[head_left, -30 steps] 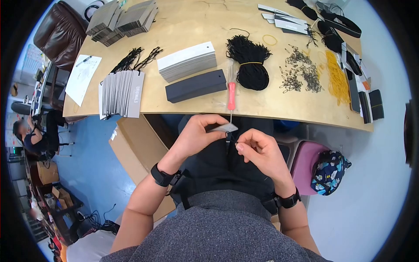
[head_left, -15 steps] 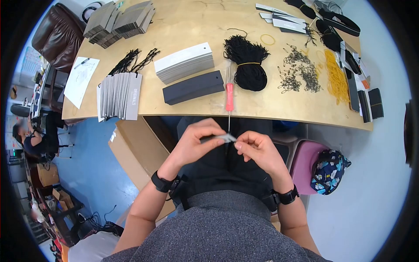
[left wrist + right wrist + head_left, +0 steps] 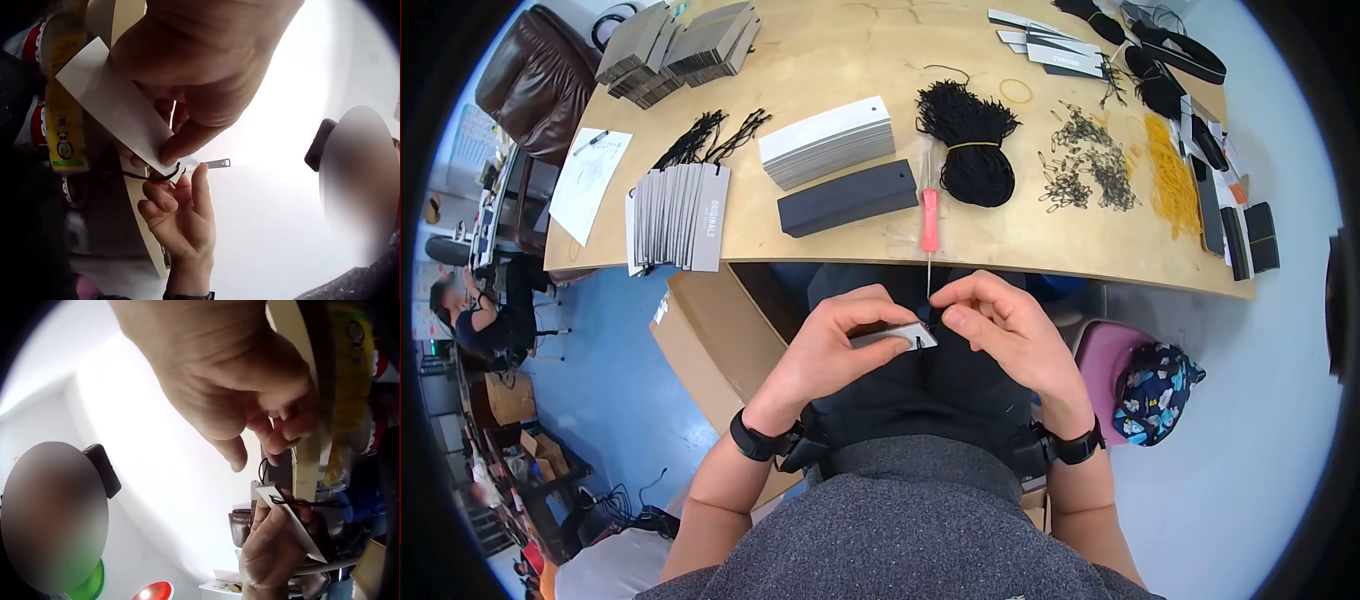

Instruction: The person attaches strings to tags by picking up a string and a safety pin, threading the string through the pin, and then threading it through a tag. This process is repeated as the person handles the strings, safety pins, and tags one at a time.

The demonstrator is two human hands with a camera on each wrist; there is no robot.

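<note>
My left hand point(image 3: 835, 340) pinches a small pale hang tag point(image 3: 910, 337) between thumb and fingers, low in front of the table edge. Black cord point(image 3: 294, 502) passes through the hole at the tag's end, and a small cord loop point(image 3: 264, 467) stands up from that end. Just right of the tag, my right hand point(image 3: 1005, 330) is close to this loop. In the right wrist view its thumb point(image 3: 236, 459) is apart from its bent fingers, whose tips come right to the loop. Above the hands lies a pink-handled tool point(image 3: 930, 220), its thin metal shaft projecting past the table edge.
On the table point(image 3: 850, 250) are strung tags point(image 3: 675, 215), a white tag stack point(image 3: 825, 145), a dark stack point(image 3: 847, 198), a black cord bundle point(image 3: 970, 140), safety pins point(image 3: 1090, 165) and yellow bands point(image 3: 1170, 180). A cardboard box point(image 3: 720, 340) stands below left.
Both hands and the tag have come slightly lower, then the right fingers moved up beside the tag's end. The right thumb and index finger, together before, have parted.
</note>
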